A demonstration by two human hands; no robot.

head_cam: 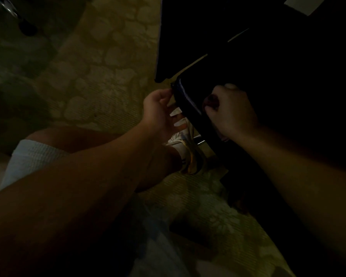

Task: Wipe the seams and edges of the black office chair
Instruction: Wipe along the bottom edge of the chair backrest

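The black office chair shows as a glossy dark padded edge running down the middle of the dim view. My left hand holds that edge from the left, with the thumb on its upper corner and the fingers reaching under it. My right hand is curled into a fist on top of the chair and grips a small dark cloth, pressing it against the surface just inside the edge. Most of the chair to the right is lost in shadow.
A patterned beige carpet covers the floor. A large black panel stands just behind the chair. A dark caster on a metal leg is at the top left. My knee, white shorts and a white shoe lie below my hands.
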